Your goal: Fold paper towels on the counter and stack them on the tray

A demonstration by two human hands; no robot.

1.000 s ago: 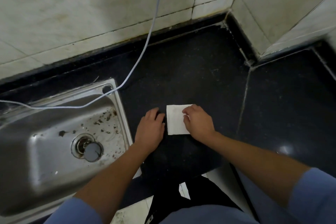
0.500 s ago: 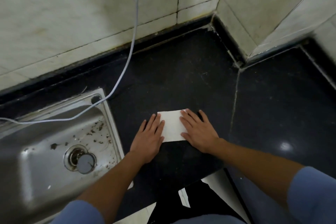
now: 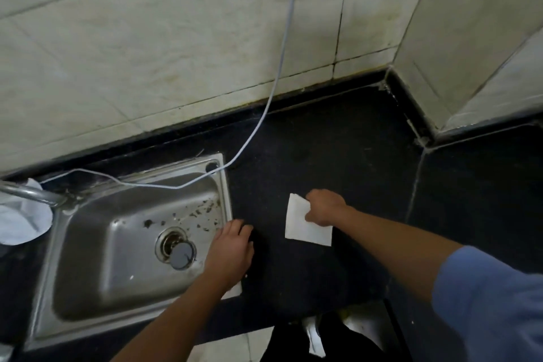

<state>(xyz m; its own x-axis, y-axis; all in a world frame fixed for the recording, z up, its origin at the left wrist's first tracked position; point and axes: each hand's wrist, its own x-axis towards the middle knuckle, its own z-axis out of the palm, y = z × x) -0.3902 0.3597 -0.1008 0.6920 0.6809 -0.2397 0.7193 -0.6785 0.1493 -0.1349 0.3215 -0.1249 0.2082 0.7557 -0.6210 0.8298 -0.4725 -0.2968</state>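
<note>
The folded paper towel (image 3: 305,223), plain white with no writing, lies on the dark desk (image 3: 338,156) toward its front edge. The right hand (image 3: 324,206) pinches its right side, fingers closed on it. The left hand (image 3: 230,253) rests flat, fingers loosely spread, across the steel sink (image 3: 88,244) rim, apart from the towel. A white cable (image 3: 276,73) drapes over the sink's back corner.

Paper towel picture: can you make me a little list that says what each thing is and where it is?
paper towel: white, folded, on the black counter
right hand: gripping the towel's right edge
left hand: flat, empty, at the sink's right rim
sink: metal, dirty specks near the drain, left of the towel
cord: runs from the wall plug down across the sink's back corner
tray: not in view
</note>
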